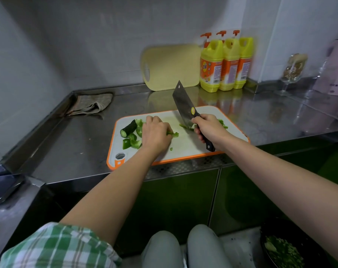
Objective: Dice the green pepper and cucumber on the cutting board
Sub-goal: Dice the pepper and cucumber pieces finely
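One white plastic cutting board with an orange rim (183, 149), one pale yellow cutting board (170, 66) at twelve o'clock; three yellow plastic detergent bottles with orange pumps (231, 64) at one o'clock; one black-handled steel cleaver (182, 105); one dark green cucumber stub (128, 128); one grey cloth (91, 105) at ten o'clock; several overlapping green pepper pieces (126, 144), uncountable

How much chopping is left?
Some is done: small pepper bits lie on the board. Now the left hand holds a pepper strip and the right hand grips the cleaver. Still to do: the big chunks and the cucumber.
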The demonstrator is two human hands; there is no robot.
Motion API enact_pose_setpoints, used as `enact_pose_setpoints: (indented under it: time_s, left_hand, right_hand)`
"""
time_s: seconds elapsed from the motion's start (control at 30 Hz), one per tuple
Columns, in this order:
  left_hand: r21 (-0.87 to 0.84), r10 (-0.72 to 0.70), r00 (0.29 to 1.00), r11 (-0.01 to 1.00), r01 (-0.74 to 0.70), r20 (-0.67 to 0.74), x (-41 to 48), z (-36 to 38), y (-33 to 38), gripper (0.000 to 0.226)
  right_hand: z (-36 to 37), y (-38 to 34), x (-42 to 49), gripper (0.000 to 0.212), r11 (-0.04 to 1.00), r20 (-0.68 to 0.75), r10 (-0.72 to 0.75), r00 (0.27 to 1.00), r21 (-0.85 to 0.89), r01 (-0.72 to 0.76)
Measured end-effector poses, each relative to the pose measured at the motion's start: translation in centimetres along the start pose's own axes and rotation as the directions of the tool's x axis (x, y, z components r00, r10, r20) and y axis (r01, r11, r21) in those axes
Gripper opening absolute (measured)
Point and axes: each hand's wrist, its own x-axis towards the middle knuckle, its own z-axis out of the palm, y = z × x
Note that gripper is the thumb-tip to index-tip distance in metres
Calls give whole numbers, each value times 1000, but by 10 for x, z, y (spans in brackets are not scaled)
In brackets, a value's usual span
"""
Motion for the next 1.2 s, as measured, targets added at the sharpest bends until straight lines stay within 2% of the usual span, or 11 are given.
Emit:
enact_pose_setpoints:
  time_s: [0.13,0.3,0.37,0.43,0.47,0.6,0.67,0.83,0.93,1.07,1.2]
  left_hand:
    - [-190,-48,995,981,30,-90,8,2,-4,21]
    - [-588,-170,982,804,88,-85,17,3,-6,8]
    - [-709,-216,974,697,108,-64,18,3,-7,5]
    - [-850,-278,960,501,162,19,16,2,-5,4]
    - [-877,-304,952,448,171,30,16,2,-4,4]
    - [-890,-362,932,415,187,27,17,1,-4,8]
    - [-878,-325,944,436,199,52,16,1,-5,9]
    - [-666,-184,973,709,232,142,14,0,-5,24]
    - [-450,-178,974,865,222,138,16,1,-3,24]
    - [-192,-139,986,969,154,92,16,1,-8,25]
    - [41,-41,985,999,34,170,17,2,-11,34]
  right_hand:
    - [0,0,1,16,1000,1,-7,1000,10,7]
    - [2,-2,1,13,1000,14,-11,1000,18,11]
    - [3,-2,1,12,1000,25,-14,1000,24,14]
    - [4,-2,1,11,1000,32,-13,999,25,12]
    - [5,-1,1,11,1000,35,-11,999,24,10]
    - [6,0,0,13,1000,38,-10,999,17,10]
    - [6,0,1,13,1000,35,-11,999,18,10]
    - [4,-1,0,10,1000,38,-16,999,25,15]
    - [3,-1,0,10,1000,32,-15,999,23,15]
    - [0,-1,0,9,1000,31,-5,999,20,5]
    - [-3,-2,3,13,1000,20,-8,1000,20,7]
